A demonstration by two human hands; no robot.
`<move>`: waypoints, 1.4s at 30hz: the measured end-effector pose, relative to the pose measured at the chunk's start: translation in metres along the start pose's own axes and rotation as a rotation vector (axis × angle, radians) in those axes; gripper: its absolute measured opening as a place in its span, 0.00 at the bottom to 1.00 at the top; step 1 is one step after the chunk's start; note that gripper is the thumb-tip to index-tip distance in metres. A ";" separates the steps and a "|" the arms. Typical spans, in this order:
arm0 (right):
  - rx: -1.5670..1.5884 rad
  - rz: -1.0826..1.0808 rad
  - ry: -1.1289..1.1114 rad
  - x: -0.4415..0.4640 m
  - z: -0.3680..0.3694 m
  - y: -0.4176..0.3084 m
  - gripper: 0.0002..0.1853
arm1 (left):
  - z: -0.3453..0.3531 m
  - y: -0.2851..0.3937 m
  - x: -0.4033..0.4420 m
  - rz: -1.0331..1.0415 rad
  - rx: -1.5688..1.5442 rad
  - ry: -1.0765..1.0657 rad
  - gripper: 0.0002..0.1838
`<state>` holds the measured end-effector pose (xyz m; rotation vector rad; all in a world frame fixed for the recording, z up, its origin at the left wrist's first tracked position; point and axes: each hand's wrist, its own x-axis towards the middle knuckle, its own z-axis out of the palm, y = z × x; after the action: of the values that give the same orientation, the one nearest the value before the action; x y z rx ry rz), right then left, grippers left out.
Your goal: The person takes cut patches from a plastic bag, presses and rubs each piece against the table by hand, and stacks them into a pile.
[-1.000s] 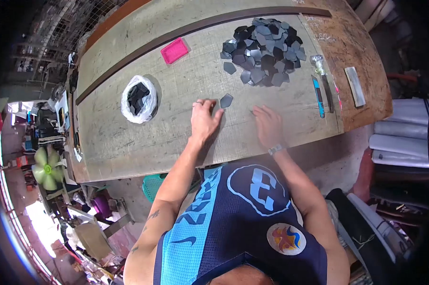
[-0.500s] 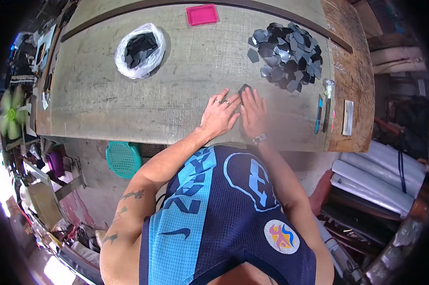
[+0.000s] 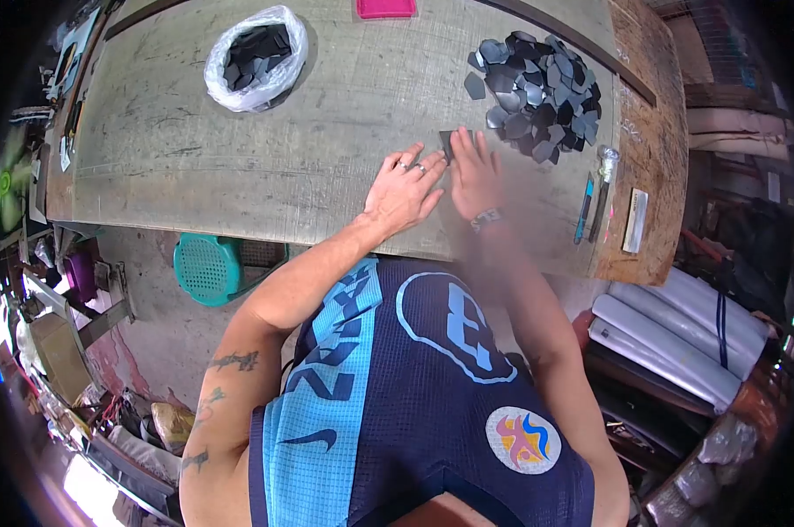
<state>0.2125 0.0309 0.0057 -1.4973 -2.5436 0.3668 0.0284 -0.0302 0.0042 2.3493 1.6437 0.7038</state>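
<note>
A small dark, flat piece (image 3: pixel 446 137) that looks like leather or a similar sheet lies on the worktable (image 3: pixel 353 88), partly covered by fingers. My left hand (image 3: pixel 404 186), with rings on it, rests flat with its fingers stretched towards the piece's left edge. Over the right part of the piece lies my right hand (image 3: pixel 476 176), fingers extended and slightly blurred, a bracelet at its wrist. To the upper right spreads a heap of similar dark cut pieces (image 3: pixel 537 92). More dark pieces fill a white plastic bag (image 3: pixel 298 53) at the upper left.
A pink tray (image 3: pixel 385 9) sits at the far edge. On the right lie a blue cutter (image 3: pixel 583 211), a dark-handled tool (image 3: pixel 603 198) and a pale flat bar (image 3: pixel 634 220). A teal stool (image 3: pixel 205 268) stands below the table's front edge; silvery rolls (image 3: pixel 669 351) lie at right.
The piece under my fingers shows a straight upper edge where a pointed end showed before. Both hands remain beside each other on it. The camera view has shifted, so the table appears higher.
</note>
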 end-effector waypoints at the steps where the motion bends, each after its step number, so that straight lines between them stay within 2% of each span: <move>1: 0.014 -0.013 0.014 -0.003 0.001 0.000 0.31 | 0.001 -0.001 0.000 0.008 0.016 0.006 0.26; 7: -0.020 0.002 -0.047 -0.016 -0.005 0.000 0.30 | 0.001 -0.001 0.002 0.002 0.029 0.003 0.24; 9: -0.025 0.016 -0.007 0.007 -0.004 0.000 0.30 | 0.002 -0.001 0.004 0.016 0.043 0.005 0.23; 12: -0.002 0.027 0.006 -0.009 -0.006 -0.004 0.29 | 0.000 -0.002 0.003 0.028 0.056 0.012 0.24; 18: -0.018 -0.011 0.024 0.000 -0.006 -0.001 0.27 | -0.001 0.000 0.005 0.014 0.073 -0.024 0.25; 22: -0.011 -0.020 0.050 -0.011 -0.006 0.002 0.27 | 0.003 -0.001 0.003 0.030 0.066 0.032 0.25; 26: -0.020 -0.024 -0.025 -0.009 -0.008 0.005 0.28 | 0.000 0.000 0.004 0.026 0.063 0.006 0.23; 28: -0.084 -0.029 -0.004 0.012 -0.007 0.006 0.30 | 0.002 0.001 0.004 0.028 0.060 0.008 0.23; 33: -0.071 -0.047 0.006 -0.015 -0.010 0.009 0.28 | 0.001 0.000 0.004 0.017 0.044 0.008 0.23; 37: -0.065 -0.059 0.026 0.014 -0.008 0.008 0.28 | 0.000 0.000 0.004 0.041 0.074 0.017 0.23; 42: -0.061 -0.106 -0.009 -0.003 -0.011 0.014 0.29 | -0.001 0.000 0.006 0.035 0.073 0.041 0.23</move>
<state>0.2283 0.0359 0.0122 -1.3763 -2.6502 0.2838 0.0298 -0.0250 0.0066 2.4355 1.6756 0.7147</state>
